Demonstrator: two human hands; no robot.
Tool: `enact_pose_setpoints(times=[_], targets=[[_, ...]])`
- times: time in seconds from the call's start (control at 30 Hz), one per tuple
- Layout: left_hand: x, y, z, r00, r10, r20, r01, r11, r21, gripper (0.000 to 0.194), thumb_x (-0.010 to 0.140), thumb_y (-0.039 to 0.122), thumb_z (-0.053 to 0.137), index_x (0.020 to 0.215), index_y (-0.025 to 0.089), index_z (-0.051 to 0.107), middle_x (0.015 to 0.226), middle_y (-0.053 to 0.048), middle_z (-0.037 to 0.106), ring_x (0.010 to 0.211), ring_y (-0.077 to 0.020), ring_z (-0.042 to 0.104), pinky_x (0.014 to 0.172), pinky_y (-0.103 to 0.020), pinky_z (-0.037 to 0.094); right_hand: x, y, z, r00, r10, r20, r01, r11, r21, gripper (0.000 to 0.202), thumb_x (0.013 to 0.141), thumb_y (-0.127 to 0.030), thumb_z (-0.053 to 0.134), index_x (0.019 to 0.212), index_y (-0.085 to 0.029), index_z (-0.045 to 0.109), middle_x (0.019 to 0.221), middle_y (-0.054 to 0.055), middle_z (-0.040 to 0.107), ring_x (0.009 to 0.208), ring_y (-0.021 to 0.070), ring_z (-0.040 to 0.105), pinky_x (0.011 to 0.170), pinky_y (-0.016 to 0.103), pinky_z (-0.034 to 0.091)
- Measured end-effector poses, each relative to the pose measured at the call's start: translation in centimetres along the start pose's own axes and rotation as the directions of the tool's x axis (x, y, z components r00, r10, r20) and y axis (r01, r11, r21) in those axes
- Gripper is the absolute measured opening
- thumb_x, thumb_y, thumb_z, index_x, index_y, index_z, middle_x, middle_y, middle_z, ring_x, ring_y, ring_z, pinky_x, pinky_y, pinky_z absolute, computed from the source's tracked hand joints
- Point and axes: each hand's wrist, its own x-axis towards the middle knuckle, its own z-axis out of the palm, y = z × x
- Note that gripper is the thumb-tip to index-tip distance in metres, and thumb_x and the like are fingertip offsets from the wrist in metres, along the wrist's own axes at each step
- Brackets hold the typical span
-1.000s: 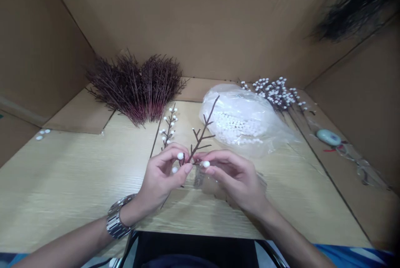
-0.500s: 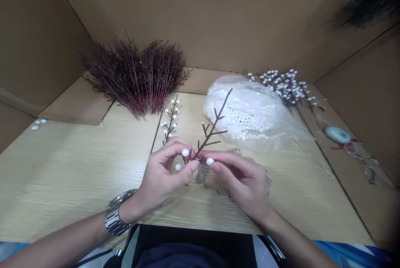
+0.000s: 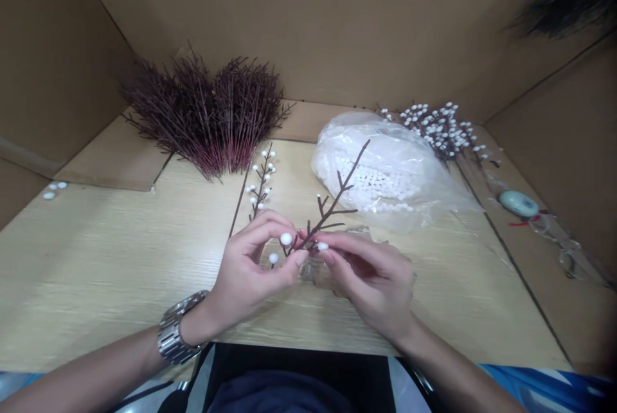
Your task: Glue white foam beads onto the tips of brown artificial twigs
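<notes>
Between thumb and fingers, my left hand (image 3: 263,255) pinches a brown artificial twig (image 3: 332,209) that leans up to the right. Two white berries (image 3: 286,239) sit on its lower side shoots, near my left fingers. My right hand (image 3: 371,278) is closed, with a white berry (image 3: 322,246) pinched at its fingertips right beside the twig's stem; whether the berry is on a shoot tip cannot be made out. The twig's upper shoots are mostly bare. Behind my left hand lies another twig with white berries (image 3: 261,185).
Thick bundles of bare brown twigs (image 3: 207,111) stand at the back left. A clear plastic bag of white berries (image 3: 385,172) lies at centre right, with berried twigs (image 3: 441,127) behind it. Glasses (image 3: 569,249) and a pale green oval object (image 3: 519,203) lie at right. Loose berries (image 3: 49,195) rest far left.
The twig has tilted further to the right. The berry in my right fingertips has turned and sits a little closer to the stem. The view has shifted slightly.
</notes>
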Motion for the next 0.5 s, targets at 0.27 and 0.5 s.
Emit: enact_pose_setpoints(times=[0.27, 0.5], targets=[[0.16, -0.13, -0.06, 1.000, -0.018, -0.005, 0.018, 1.000, 0.004, 0.014, 0.085, 0.007, 0.072, 0.085, 0.019, 0.066, 0.088, -0.002, 0.060, 0.085, -0.0165, 0.058, 0.076, -0.027, 0.049, -0.05, 0.01, 0.17, 1.000, -0.031, 0.005, 0.031, 0.999, -0.007, 0.036, 0.087, -0.008, 0.072, 0.113, -0.032, 0.075, 0.102, -0.002, 0.082, 0.081, 0.0150, 0.079, 0.070, 0.024, 0.065], [0.03, -0.21, 0.03, 1.000, -0.022, -0.014, 0.022, 1.000, 0.000, 0.011, 0.085, 0.010, 0.073, 0.085, 0.019, 0.067, 0.088, -0.003, 0.062, 0.083, -0.0181, 0.059, 0.075, -0.029, 0.051, -0.43, 0.38, 0.27, 0.999, 0.045, -0.011, -0.045, 0.999, -0.022, 0.027, 0.089, -0.015, 0.071, 0.110, -0.030, 0.077, 0.099, 0.001, 0.082, 0.078, 0.0182, 0.079, 0.062, 0.027, 0.065]])
